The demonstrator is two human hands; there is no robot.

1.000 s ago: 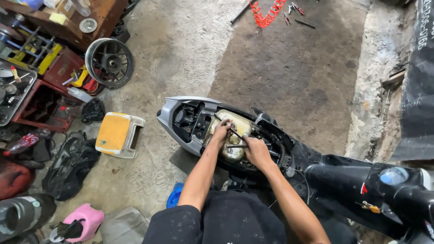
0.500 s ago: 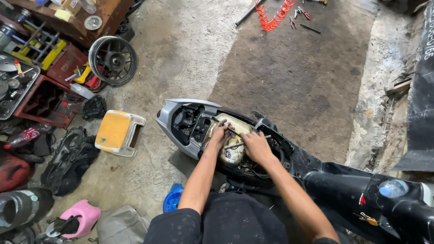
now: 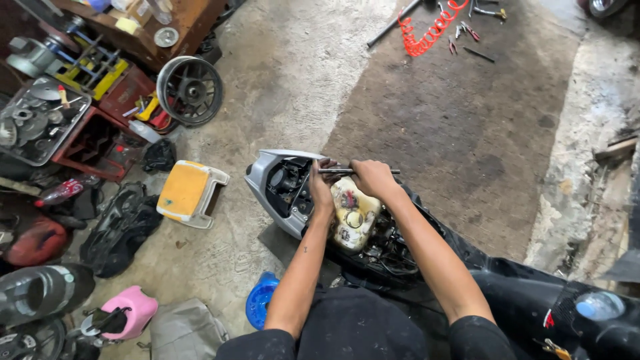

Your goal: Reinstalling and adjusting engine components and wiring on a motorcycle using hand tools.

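Note:
A stripped scooter with its seat off stands below me, its grey tail pointing left. A yellowed plastic tank sits in the open frame among wires. My right hand grips the bar of a metal T-handle wrench held level over the tank's far end. My left hand is at the wrench's shaft beside the tank, fingers curled around it.
A yellow-topped low stool stands left of the scooter. A wheel rim, crates of parts, black bags and a pink object crowd the left. A red coiled hose and hand tools lie on the far floor.
Both hands have moved from inside the frame by the tank up toward the tail. The wrench's bar now lies level under my right hand.

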